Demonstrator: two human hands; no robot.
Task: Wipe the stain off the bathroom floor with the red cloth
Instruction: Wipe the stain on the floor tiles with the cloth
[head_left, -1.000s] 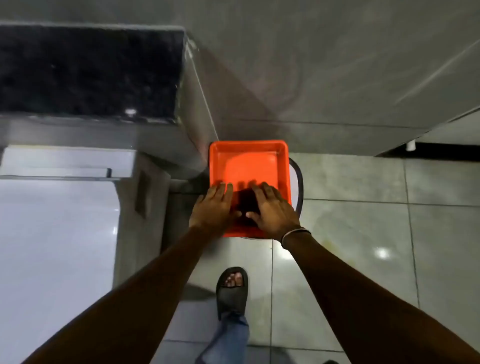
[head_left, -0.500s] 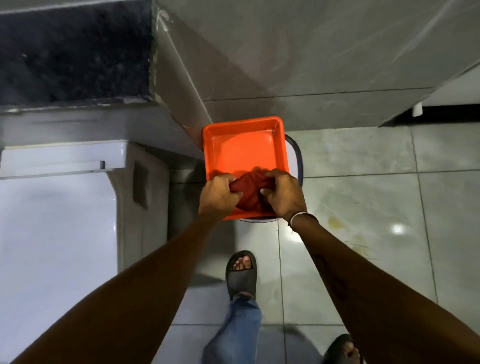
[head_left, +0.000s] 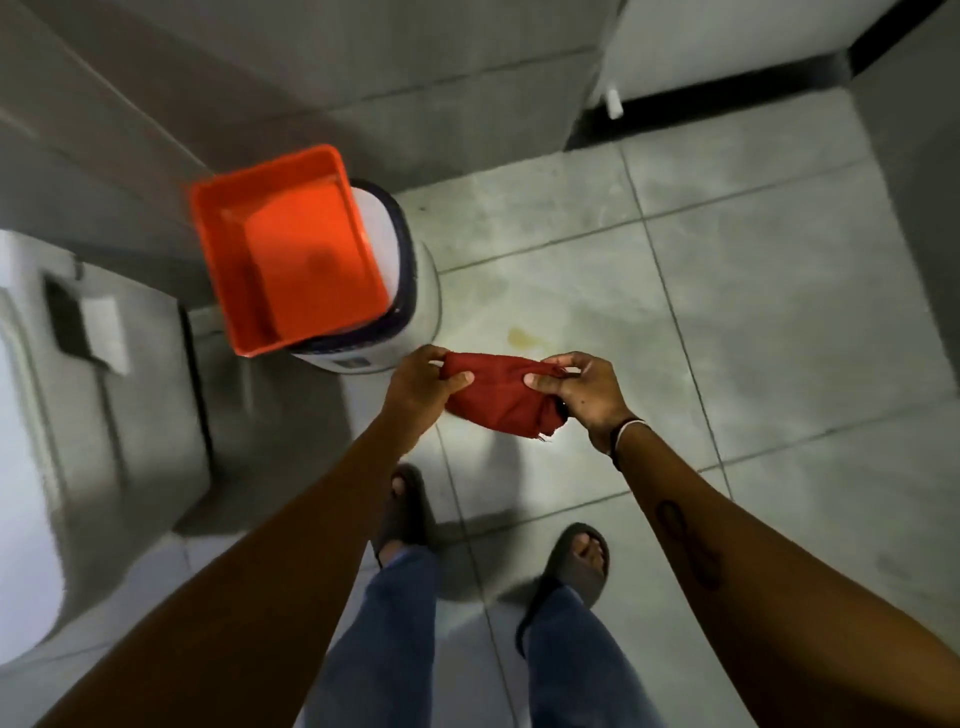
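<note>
Both hands grip the red cloth (head_left: 501, 395), left hand (head_left: 421, 387) and right hand (head_left: 584, 389) pinching opposite ends above the floor, yellowish stain (head_left: 524, 338) not yet wiped.

Open tiled floor (head_left: 779, 322) is lying to the right of the white bucket (head_left: 421, 291), with the yellowish stain (head_left: 524, 338) sitting just beside the bucket on bare tile. The orange tub (head_left: 280, 249) is resting on the bucket's rim and, with what is probably a toilet (head_left: 78, 415), is crowding the left side. Both feet (head_left: 582, 561) are standing nearer than the bucket.
</note>
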